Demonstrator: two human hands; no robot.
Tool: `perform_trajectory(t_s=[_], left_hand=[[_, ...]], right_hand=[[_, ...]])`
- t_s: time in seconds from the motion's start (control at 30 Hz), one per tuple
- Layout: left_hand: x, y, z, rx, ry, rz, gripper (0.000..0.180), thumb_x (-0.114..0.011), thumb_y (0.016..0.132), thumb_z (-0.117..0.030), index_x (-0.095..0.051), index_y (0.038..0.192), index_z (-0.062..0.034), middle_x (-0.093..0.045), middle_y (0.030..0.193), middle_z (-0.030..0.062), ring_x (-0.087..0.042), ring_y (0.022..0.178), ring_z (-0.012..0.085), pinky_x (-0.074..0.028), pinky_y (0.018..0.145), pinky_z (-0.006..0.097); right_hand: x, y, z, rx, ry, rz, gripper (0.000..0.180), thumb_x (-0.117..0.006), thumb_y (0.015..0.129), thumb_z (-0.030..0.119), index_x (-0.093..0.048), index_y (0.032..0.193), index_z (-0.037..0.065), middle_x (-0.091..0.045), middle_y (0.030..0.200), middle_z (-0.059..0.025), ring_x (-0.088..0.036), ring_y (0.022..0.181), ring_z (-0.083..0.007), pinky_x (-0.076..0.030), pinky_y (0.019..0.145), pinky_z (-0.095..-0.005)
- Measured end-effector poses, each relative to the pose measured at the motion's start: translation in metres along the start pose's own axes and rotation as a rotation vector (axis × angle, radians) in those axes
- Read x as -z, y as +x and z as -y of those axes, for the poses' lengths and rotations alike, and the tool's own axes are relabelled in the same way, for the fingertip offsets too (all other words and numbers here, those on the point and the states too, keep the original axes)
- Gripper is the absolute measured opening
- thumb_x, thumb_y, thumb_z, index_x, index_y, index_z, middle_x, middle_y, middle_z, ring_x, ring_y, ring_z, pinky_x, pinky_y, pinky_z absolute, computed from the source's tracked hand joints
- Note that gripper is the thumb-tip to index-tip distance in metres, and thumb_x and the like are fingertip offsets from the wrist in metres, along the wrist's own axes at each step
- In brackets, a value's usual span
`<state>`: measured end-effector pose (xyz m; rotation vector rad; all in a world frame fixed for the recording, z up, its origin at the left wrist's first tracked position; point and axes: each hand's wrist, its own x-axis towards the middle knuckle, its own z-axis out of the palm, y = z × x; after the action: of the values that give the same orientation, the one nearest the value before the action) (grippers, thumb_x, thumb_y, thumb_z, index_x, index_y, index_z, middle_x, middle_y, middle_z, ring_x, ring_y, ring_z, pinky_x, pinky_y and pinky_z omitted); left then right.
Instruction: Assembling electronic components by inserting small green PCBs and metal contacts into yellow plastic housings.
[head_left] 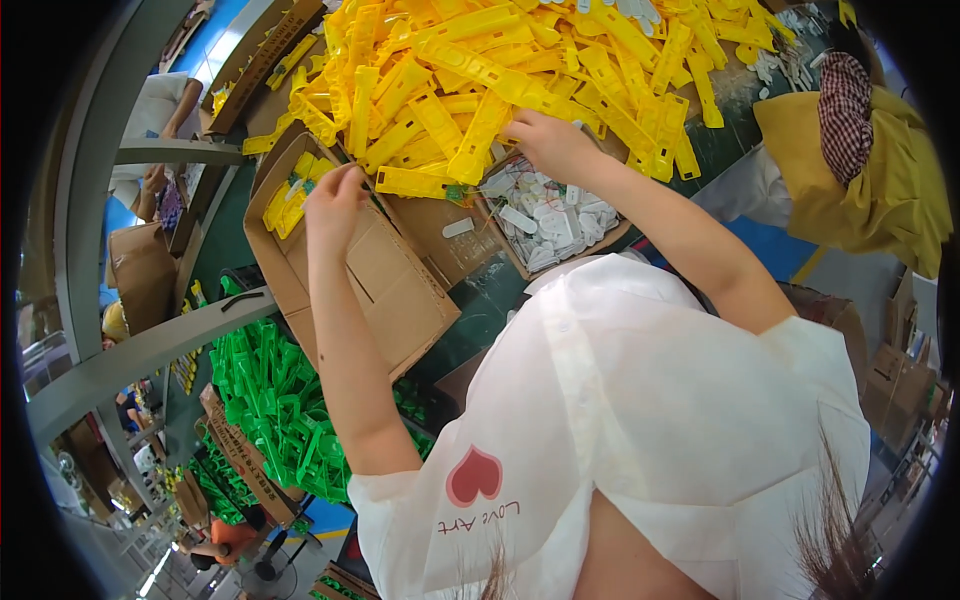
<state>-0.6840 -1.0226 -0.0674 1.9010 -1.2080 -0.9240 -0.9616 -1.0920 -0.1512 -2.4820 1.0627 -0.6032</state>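
A large heap of yellow plastic parts (430, 115), long and narrow with cut-outs, covers the far side of the table. My left hand (335, 200) is over the open cardboard box (385, 290), its fingers curled together beside one yellow housing (412, 182) lying crosswise. A small green circuit piece (456, 194) with thin wires shows at that housing's right end. My right hand (550, 147) reaches to the heap's near edge, fingers bent and pressed together; what they hold is hidden. Below it sits a shallow box (527, 272) of white plastic pieces (560, 215) and wires.
Several yellow parts (288, 205) lie in the cardboard box's far end. A single white piece (458, 228) rests on cardboard between the boxes. Green plastic parts (275, 400) are piled at the left, near a metal rail (170, 335). A person in a yellow garment (860, 180) is at the right.
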Motion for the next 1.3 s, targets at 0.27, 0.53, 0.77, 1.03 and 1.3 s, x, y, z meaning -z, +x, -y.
perform_trajectory(t_s=[0.27,0.53,0.77,1.03,1.3], left_hand=[[-0.042,-0.048,-0.017,0.012,-0.333,0.046,0.034,-0.051,0.085,-0.027,-0.052,0.105,0.0009,-0.057,0.091,0.0069,-0.054,0.077,0.0123,-0.042,0.071,0.023],[-0.058,-0.065,0.005,0.042,-1.281,0.296,0.041,-0.048,0.08,-0.013,-0.036,0.118,-0.0018,-0.047,0.109,0.0116,-0.047,0.102,0.0272,-0.036,0.089,0.042],[-0.061,-0.092,0.001,0.081,-1.366,0.227,0.043,-0.049,0.066,-0.011,-0.04,0.106,0.0014,-0.046,0.084,0.009,-0.048,0.082,0.0246,-0.038,0.083,0.04],[-0.08,-0.096,-0.002,0.181,-1.313,0.366,0.033,-0.05,0.075,-0.016,-0.043,0.103,0.0007,-0.047,0.074,0.0067,-0.049,0.072,0.0208,-0.042,0.073,0.036],[-0.096,-0.11,0.004,0.223,-1.025,0.288,0.032,-0.055,0.076,-0.012,-0.044,0.103,0.0004,-0.052,0.077,0.0079,-0.053,0.071,0.0189,-0.045,0.067,0.033]], right_hand=[[-0.007,0.08,0.021,0.27,-0.179,0.379,0.033,-0.05,0.07,0.0,-0.054,0.1,0.014,-0.051,0.103,-0.0084,-0.053,0.095,-0.0268,-0.045,0.075,-0.0351],[0.042,0.046,0.091,0.325,0.61,0.03,0.033,-0.052,0.077,0.0,-0.048,0.109,0.008,-0.051,0.106,-0.0072,-0.057,0.085,-0.0225,-0.046,0.074,-0.0294],[0.021,-0.06,-0.001,-0.243,0.134,0.371,0.015,-0.058,0.071,0.014,-0.058,0.083,0.004,-0.06,0.074,-0.0116,-0.059,0.071,-0.0254,-0.046,0.063,-0.033],[-0.009,-0.089,0.015,-0.128,-0.033,0.353,0.015,-0.055,0.07,0.015,-0.058,0.084,0.008,-0.056,0.084,-0.01,-0.055,0.08,-0.0288,-0.045,0.065,-0.0372],[-0.015,-0.08,0.011,-0.069,-0.084,0.387,0.014,-0.058,0.067,0.011,-0.055,0.08,0.008,-0.052,0.085,-0.0096,-0.053,0.081,-0.0282,-0.043,0.067,-0.0373]])
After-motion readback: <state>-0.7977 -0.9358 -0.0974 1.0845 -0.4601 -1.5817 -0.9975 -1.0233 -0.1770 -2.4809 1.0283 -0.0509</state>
